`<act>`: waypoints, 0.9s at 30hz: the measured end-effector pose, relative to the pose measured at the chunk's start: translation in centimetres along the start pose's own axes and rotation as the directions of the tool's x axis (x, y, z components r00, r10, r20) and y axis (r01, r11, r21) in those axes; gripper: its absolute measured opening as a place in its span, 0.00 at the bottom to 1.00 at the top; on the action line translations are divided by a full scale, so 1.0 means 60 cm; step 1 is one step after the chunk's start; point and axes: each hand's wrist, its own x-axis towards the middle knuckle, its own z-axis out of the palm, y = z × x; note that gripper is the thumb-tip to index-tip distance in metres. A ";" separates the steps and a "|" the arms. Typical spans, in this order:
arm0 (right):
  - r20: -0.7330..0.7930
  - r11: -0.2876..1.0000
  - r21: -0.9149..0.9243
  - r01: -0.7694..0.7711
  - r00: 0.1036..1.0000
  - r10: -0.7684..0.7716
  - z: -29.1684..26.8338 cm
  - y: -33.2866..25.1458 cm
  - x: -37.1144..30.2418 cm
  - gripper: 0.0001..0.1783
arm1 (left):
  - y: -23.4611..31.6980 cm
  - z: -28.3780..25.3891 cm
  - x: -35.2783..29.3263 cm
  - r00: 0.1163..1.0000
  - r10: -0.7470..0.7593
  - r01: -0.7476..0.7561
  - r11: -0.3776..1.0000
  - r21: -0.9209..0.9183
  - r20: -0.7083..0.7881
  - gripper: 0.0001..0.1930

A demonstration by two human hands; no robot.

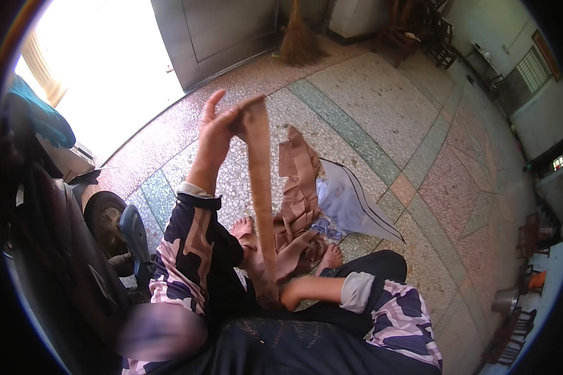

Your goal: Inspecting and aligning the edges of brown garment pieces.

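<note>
My left hand (222,122) is raised in front of me, closed on the upper end of a brown fabric strip (260,187), with one digit sticking up. From there the strip hangs long and narrow down to my lap. My right hand (288,296) is low by the strip's lower end; its fingers are hidden and I cannot tell their grip. On the floor between my bare feet lies a heap of folded brown fabric pieces (300,190). Beside the heap is a pale translucent bag (351,197) with a dark edge and light-blue material in or under it.
A dark vehicle with a small wheel (105,220) stands close on my left. At the far side are a grey door (225,31), a bright doorway and a straw broom (298,44). Wooden chairs (513,331) and a metal bucket (505,300) are along the right.
</note>
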 end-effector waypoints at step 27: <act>-0.783 0.523 0.342 0.781 -0.071 0.617 -0.183 0.123 -0.217 0.12 | -0.109 0.108 -0.106 0.782 -0.526 0.432 0.844 0.318 0.335 0.22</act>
